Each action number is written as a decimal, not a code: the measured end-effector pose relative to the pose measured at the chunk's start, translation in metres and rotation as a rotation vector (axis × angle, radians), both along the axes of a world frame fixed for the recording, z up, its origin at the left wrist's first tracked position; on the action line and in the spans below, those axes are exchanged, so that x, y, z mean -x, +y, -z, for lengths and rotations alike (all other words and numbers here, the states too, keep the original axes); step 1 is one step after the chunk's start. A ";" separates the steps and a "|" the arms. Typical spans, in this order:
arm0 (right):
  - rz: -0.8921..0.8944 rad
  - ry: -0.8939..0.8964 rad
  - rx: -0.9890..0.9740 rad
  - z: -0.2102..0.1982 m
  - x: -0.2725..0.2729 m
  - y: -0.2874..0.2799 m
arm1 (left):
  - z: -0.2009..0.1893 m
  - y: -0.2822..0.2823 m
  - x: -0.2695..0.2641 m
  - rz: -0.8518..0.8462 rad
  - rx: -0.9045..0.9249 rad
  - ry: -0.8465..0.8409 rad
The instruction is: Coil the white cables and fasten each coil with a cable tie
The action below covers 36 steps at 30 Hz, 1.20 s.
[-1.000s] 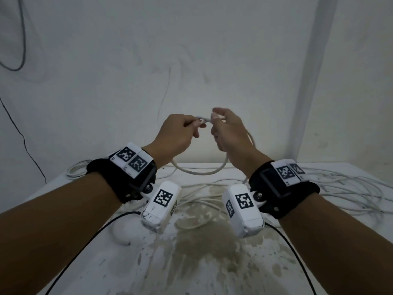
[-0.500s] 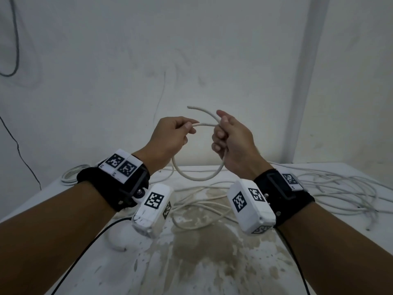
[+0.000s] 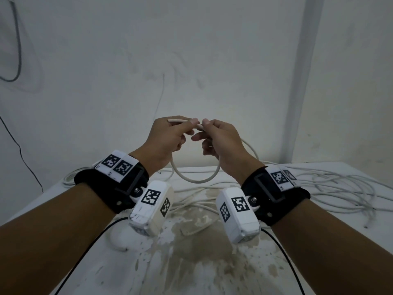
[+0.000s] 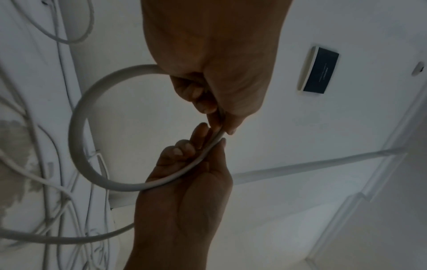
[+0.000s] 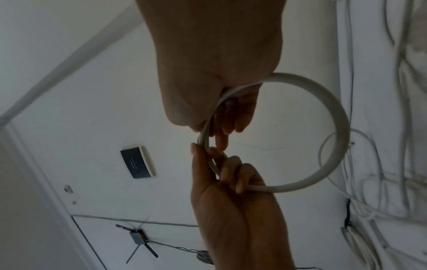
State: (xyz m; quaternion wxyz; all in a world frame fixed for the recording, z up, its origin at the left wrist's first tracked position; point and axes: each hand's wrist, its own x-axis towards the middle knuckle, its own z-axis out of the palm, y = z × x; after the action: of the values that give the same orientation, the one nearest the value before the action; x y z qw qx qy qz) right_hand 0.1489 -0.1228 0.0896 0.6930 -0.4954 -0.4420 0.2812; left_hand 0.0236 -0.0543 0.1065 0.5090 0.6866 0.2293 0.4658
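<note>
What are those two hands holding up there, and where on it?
One white cable, bent into a loop. Left hand and right hand pinch it at the loop's top.

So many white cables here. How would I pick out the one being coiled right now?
Look above the stained white table, where the left hand and right hand meet. The thick white cable hangs between them as one round loop, while its neighbours lie loose on the tabletop.

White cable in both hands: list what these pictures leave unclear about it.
- How many turns the white cable loop has: head view, both hands cover the top.
- Where it crosses: wrist views, left hand and right hand fingers hide it.
- Any cable tie: none can be made out in any view.
</note>
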 end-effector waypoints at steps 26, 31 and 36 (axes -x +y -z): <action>0.255 -0.239 0.169 -0.009 -0.013 -0.019 | 0.012 0.007 0.006 -0.303 -0.153 -0.064; 0.630 -0.859 0.188 -0.018 -0.024 -0.011 | 0.013 0.001 0.006 -0.219 -0.216 -0.059; 0.218 -0.640 0.102 -0.018 -0.017 -0.009 | 0.012 -0.004 0.006 -0.178 -0.212 -0.048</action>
State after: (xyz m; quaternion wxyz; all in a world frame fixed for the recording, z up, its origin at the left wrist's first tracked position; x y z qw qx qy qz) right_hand 0.1661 -0.1320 0.1079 0.5195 -0.6367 -0.5669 0.0577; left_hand 0.0180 -0.0580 0.0940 0.3957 0.7022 0.2266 0.5468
